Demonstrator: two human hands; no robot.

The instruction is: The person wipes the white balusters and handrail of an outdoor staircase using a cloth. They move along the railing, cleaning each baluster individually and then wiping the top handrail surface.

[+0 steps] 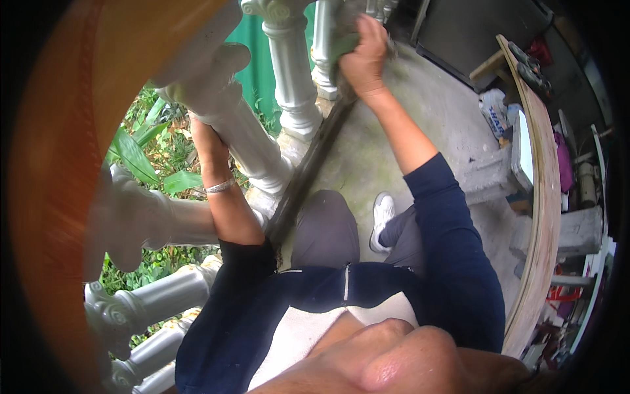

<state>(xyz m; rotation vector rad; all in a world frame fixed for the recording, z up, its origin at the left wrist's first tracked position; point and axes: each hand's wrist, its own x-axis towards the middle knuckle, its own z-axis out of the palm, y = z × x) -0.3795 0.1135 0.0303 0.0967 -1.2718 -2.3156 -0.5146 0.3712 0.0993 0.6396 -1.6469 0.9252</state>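
My left arm, with a silver bracelet (220, 186) at the wrist, reaches between white balusters; my left hand (199, 133) is against the far side of a white baluster (251, 133), its fingers hidden behind it. Up ahead, my right hand (366, 54) is closed on a blurred grey-green cloth (343, 47), near the foot of a farther white baluster (323, 44). The cloth's full shape cannot be made out. Below the balusters runs a dark ledge (315, 152) along the concrete floor.
An orange-brown handrail (59, 197) fills the left edge. Green plants (135, 152) and a green panel (253, 54) show beyond the balusters. At the right are a long wooden board (541, 221), concrete blocks (492, 172), a printed plastic bag (492, 111) and a dark cabinet-like box (472, 39).
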